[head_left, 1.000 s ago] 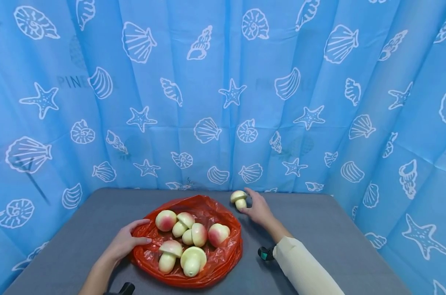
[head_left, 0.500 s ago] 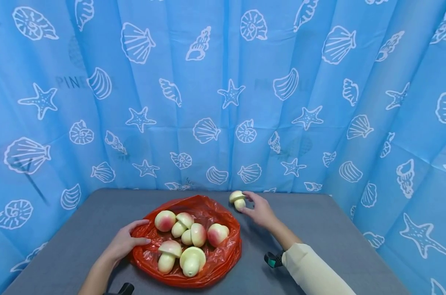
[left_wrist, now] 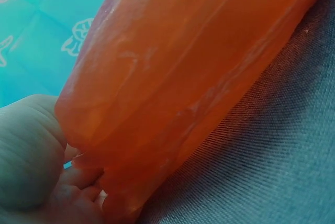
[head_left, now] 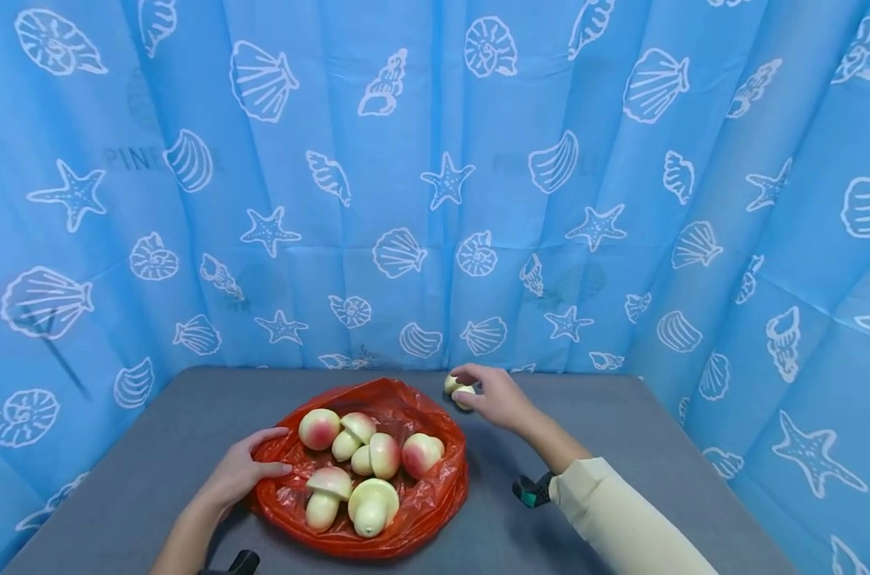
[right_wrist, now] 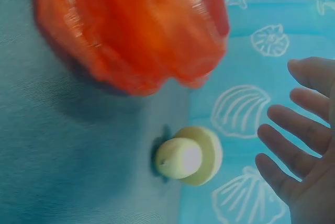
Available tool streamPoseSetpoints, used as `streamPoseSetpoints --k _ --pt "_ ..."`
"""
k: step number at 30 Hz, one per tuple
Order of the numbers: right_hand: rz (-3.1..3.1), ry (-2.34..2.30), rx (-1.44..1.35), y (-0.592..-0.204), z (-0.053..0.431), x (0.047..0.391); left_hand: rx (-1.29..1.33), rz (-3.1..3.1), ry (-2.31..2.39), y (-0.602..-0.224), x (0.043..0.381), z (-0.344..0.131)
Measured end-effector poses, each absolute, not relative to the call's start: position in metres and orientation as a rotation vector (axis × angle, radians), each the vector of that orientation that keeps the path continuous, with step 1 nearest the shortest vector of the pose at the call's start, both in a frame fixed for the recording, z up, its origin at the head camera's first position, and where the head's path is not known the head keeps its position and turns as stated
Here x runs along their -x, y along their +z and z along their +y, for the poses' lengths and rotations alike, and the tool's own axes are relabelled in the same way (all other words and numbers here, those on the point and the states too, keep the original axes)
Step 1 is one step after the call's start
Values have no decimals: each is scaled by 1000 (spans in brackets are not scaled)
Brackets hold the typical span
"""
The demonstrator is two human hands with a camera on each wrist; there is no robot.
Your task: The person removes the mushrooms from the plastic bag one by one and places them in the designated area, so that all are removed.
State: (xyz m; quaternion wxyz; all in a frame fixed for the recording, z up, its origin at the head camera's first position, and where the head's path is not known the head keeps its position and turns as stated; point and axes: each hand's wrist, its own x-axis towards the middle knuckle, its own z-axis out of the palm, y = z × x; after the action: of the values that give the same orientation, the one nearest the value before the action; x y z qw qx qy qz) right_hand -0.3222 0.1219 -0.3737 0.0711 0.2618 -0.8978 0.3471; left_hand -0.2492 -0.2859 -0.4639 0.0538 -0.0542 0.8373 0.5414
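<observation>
A red plastic bag point(head_left: 454, 479) lies spread wide on the table, with several toy mushrooms point(head_left: 325, 507) inside, pale yellow with pink blush on some caps. At its left side my left hand point(head_left: 236, 473) holds the rim; the left wrist view shows the bag's edge point(left_wrist: 131, 145) between thumb and curled fingers. Beyond the bag's right side, one more toy mushroom point(right_wrist: 180, 158) stands on the table, stem toward me. My right hand point(head_left: 502, 397) hovers close by it, partly covering it in the head view. In the right wrist view its fingers are spread and apart from the mushroom.
The grey cloth-covered table point(head_left: 593, 431) ends at a blue curtain point(head_left: 435, 200) printed with white shells and starfish. Black straps are on both wrists, the right one point(head_left: 534, 490) showing a green patch.
My right hand's fingers have come off the toy mushroom, which now shows its stem end toward me. The left hand and bag have stayed in place; the head view has shifted slightly.
</observation>
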Motion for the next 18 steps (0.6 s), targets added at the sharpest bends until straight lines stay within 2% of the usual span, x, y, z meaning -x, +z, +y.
streamPoseSetpoints --k 8,18 --pt "-2731 951 -928 -346 108 315 177 2547 1644 -464 249 -287" --pt "-2749 927 -1061 -340 92 314 183 2554 1629 -463 250 -285"
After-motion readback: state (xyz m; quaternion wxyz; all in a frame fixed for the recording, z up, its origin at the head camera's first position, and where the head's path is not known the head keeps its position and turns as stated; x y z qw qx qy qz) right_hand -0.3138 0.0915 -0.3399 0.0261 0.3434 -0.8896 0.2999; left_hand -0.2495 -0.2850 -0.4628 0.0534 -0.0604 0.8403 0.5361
